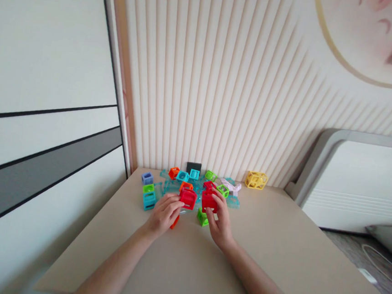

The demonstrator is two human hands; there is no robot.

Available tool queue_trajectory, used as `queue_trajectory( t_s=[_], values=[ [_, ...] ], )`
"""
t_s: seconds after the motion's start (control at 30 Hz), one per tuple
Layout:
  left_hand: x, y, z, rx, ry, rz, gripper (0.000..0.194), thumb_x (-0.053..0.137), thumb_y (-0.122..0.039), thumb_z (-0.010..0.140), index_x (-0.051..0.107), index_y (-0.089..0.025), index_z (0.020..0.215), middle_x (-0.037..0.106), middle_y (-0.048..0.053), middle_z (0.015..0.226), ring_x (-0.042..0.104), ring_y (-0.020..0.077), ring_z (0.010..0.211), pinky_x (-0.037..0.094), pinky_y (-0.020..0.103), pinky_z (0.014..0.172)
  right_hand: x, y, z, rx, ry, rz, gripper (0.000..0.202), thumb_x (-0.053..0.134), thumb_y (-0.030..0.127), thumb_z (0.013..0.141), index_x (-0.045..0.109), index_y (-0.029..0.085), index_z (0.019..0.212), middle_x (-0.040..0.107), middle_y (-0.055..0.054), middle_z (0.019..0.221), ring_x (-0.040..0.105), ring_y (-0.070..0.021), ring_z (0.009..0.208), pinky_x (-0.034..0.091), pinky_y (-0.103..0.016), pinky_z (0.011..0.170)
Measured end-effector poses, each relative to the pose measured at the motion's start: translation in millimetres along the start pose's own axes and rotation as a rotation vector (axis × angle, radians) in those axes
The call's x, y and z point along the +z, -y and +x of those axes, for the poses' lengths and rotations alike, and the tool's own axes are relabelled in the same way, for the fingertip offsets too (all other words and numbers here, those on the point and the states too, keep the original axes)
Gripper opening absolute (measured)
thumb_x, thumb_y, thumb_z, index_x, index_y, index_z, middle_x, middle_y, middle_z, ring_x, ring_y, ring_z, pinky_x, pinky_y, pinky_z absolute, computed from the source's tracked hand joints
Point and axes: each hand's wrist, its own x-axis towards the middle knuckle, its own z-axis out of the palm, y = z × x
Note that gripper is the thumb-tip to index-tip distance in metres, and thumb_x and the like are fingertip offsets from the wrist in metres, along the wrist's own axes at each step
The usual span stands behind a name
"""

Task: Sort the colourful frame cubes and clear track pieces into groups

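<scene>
We record 2 bare forearms entering from the bottom of the frame and meeting at centre over a beige table (276, 245). The left hand (163, 215) grasps a red open-frame cube (188, 198) at its near edge, fingers curled round it; an orange piece (175, 222) shows just beneath that hand. The right hand (219, 222) grasps a second red cube (209, 201), fingertips on its top and side. We judge the 2 cubes are held side by side, just apart, for comparison or joining. A green cube (202, 218) lies on the table between the hands. Beyond, toward centre frame, lie loose cubes: a teal block (149, 200) at left, clear blue pieces (172, 187) underneath, and a yellow lattice cube (256, 180) well apart at right, against the ribbed wall (222, 76).
</scene>
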Motion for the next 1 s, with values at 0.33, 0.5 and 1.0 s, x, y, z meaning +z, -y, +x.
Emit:
queue_trajectory(
  t_s=[0.33,0.5,1.0],
  values=[
    [3.0,-5,2,0.061,0.060,-0.048,0.025,0.055,-0.004,0.089,0.059,-0.020,0.109,0.067,0.006,0.088,0.064,0.0171,0.085,0.058,0.030,0.076,-4,-12,-3,0.221,-0.010,0.294,0.039,0.049,0.034,0.098,0.040,0.026,0.135,0.060,-0.014,0.128,0.066,-0.0249,0.107,0.061,-0.039,0.082],
    [3.0,-4,0,0.036,0.059,-0.045,0.025,0.056,-0.004,0.089,0.058,-0.019,0.109,0.066,0.006,0.088,0.063,0.0173,0.086,0.057,0.030,0.075,-4,-6,-5,0.082,0.013,0.214,0.024,0.058,0.030,0.094,0.045,0.026,0.114,0.045,-0.017,0.141,0.054,-0.0280,0.127,0.055,-0.042,0.092],
    [3.8,-5,1,0.036,0.053,-0.131,0.025,0.056,-0.005,0.090,0.056,-0.018,0.111,0.066,0.007,0.089,0.063,0.0175,0.085,0.057,0.032,0.076,-10,0,-5,-0.095,0.106,0.047,0.020,0.060,0.020,0.091,0.041,0.027,0.093,0.060,-0.012,0.125,0.063,-0.0228,0.114,0.052,-0.038,0.092]
  ],
)
